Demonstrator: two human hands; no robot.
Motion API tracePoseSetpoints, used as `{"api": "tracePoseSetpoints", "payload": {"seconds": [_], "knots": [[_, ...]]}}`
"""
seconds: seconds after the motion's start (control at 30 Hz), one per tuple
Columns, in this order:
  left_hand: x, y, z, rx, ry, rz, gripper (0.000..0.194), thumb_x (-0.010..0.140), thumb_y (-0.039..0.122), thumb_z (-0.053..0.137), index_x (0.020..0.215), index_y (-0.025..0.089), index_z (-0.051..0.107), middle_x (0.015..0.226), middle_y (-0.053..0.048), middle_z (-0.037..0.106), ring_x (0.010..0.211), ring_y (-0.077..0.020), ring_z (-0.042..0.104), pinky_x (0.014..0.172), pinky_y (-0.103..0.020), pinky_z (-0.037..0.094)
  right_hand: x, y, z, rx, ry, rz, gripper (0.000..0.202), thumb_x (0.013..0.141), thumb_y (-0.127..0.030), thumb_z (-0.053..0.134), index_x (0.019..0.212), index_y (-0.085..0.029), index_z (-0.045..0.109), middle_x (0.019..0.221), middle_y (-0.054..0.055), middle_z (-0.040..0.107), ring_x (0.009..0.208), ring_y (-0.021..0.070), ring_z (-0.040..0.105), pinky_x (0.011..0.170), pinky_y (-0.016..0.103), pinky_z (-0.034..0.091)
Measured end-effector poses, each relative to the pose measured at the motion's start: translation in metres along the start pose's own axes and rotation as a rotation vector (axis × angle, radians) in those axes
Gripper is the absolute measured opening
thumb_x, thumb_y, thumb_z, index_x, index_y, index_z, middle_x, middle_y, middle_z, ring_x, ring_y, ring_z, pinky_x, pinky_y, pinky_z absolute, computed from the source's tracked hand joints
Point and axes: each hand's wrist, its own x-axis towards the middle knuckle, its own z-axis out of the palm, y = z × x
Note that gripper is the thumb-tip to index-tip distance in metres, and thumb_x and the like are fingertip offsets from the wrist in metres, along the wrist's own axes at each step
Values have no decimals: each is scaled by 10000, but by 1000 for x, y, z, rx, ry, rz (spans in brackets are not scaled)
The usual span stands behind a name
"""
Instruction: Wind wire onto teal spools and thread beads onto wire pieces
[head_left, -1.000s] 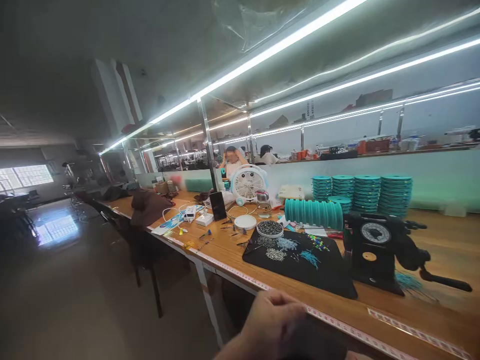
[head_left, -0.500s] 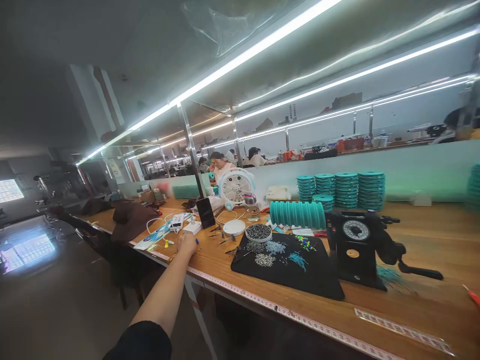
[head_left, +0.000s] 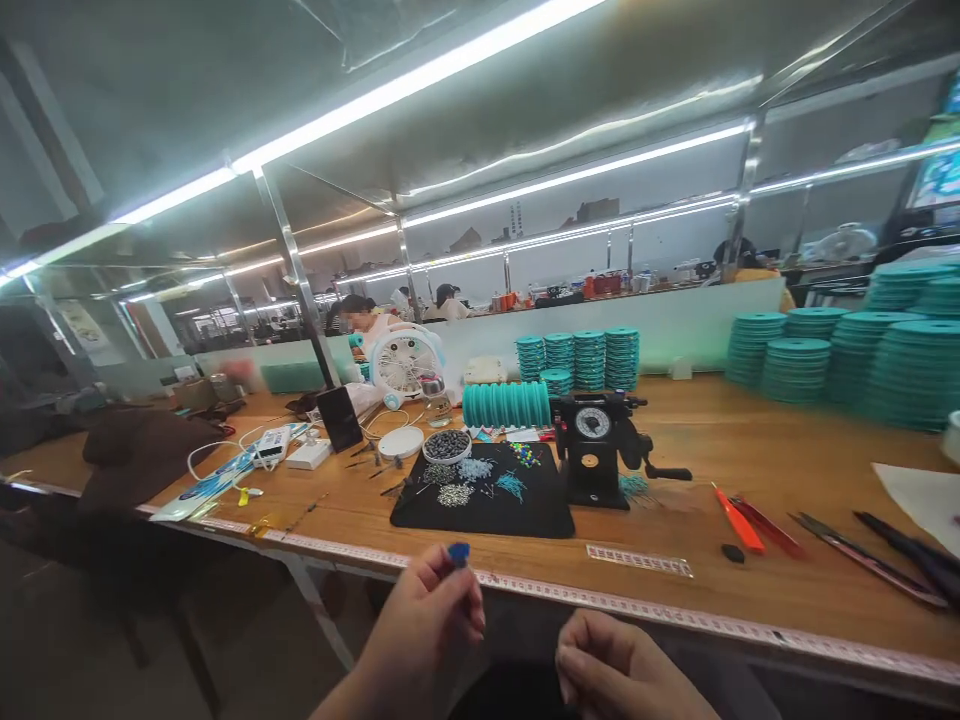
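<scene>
A small blue piece (head_left: 459,553) is pinched between the thumb and forefinger of my left hand (head_left: 431,610), in front of the table's near edge. My right hand (head_left: 622,660) is closed to its right, thumb against curled fingers; whatever it may hold does not show. Beyond both hands lies a black mat (head_left: 487,515). On it are a silver pile of small parts (head_left: 455,495), a pale blue pile (head_left: 475,468), thin teal pieces (head_left: 511,486) and coloured beads (head_left: 525,455). A white bowl of dark small parts (head_left: 448,446) is at the mat's back edge.
Right of the mat stands a black hand-cranked machine (head_left: 596,450) with a dial. Teal spools (head_left: 506,404) lie in a row behind; stacked teal spools (head_left: 799,375) stand right. An orange-handled tool (head_left: 739,520) and tweezers (head_left: 862,555) lie right. A phone (head_left: 340,418) leans left.
My left hand has come back from the table's left side to the near edge with the blue piece. My right hand has come into view. The view has turned right.
</scene>
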Motion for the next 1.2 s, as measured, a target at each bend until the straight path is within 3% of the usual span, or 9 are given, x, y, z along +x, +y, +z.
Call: {"api": "tracePoseSetpoints", "payload": {"seconds": [0.07, 0.17, 0.37, 0.53, 0.77, 1.03, 1.2], "knots": [[-20, -27, 34, -225, -162, -107, 305, 702, 387, 697, 738, 156, 501, 617, 1, 573, 471, -88, 512, 442, -199, 419, 1, 0, 4, 85, 96, -36, 449, 690, -592, 664, 702, -180, 485, 516, -61, 466, 374, 48, 330, 368, 172, 239], [-33, -49, 56, -339, -254, -181, 308, 690, 356, 724, 723, 136, 511, 599, -5, 570, 455, -71, 498, 424, -174, 397, -3, 0, 7, 55, 216, -73, 408, 734, -548, 647, 702, -168, 502, 472, -67, 466, 361, 55, 364, 369, 173, 270], [-37, -56, 56, -368, -311, -236, 271, 728, 329, 700, 784, 124, 533, 637, -31, 591, 474, -76, 510, 438, -175, 397, -13, -4, 11, -39, 268, -52, 373, 723, -504, 666, 710, -150, 550, 434, -56, 511, 349, 70, 415, 378, 184, 293], [-40, -52, 59, -265, -325, -247, 244, 760, 322, 677, 775, 121, 540, 625, -28, 581, 469, -74, 500, 438, -179, 394, -11, 1, 12, -19, 217, -23, 346, 721, -488, 664, 710, -158, 560, 452, -40, 547, 377, 96, 467, 395, 200, 309], [-43, -47, 63, -316, -262, -226, 286, 733, 363, 706, 740, 140, 528, 597, 8, 547, 482, -76, 494, 454, -185, 415, -16, 1, 13, -7, 150, -96, 321, 798, -471, 601, 717, -171, 517, 531, -6, 604, 475, 141, 572, 483, 239, 381], [-45, -45, 66, -330, -215, -213, 271, 713, 345, 726, 730, 130, 563, 606, 3, 555, 516, -91, 519, 461, -190, 418, -19, 0, 18, -20, 158, -162, 309, 825, -449, 587, 704, -178, 502, 529, -14, 591, 479, 126, 551, 498, 235, 383], [-47, -41, 67, -379, -143, -237, 276, 682, 336, 750, 702, 125, 573, 580, 2, 550, 504, -87, 496, 459, -190, 413, -18, -6, 15, -45, 267, -98, 362, 762, -490, 632, 656, -157, 539, 431, -54, 502, 360, 72, 416, 401, 196, 309]]}}
